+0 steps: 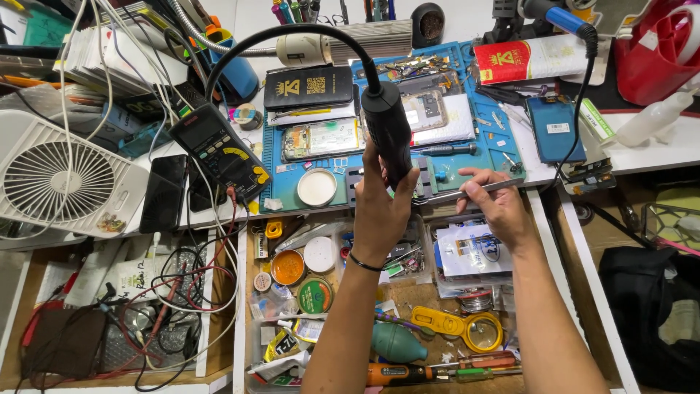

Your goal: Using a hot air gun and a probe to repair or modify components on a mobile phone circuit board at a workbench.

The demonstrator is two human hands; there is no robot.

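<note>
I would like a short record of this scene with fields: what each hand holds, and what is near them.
left hand: grips black hot-air handle, nozzle down
right hand: holds thin metal tweezers
work surface: blue mat with opened phone
left of mat: multimeter, white fan
below hands: open drawer with yellow magnifier

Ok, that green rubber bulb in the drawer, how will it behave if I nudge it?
The green bulb is rounded and tapers to a point, so it would probably roll in a curve. It looks like soft rubber, likely light and squashy. Clutter such as the yellow magnifier may stop it early.
</note>
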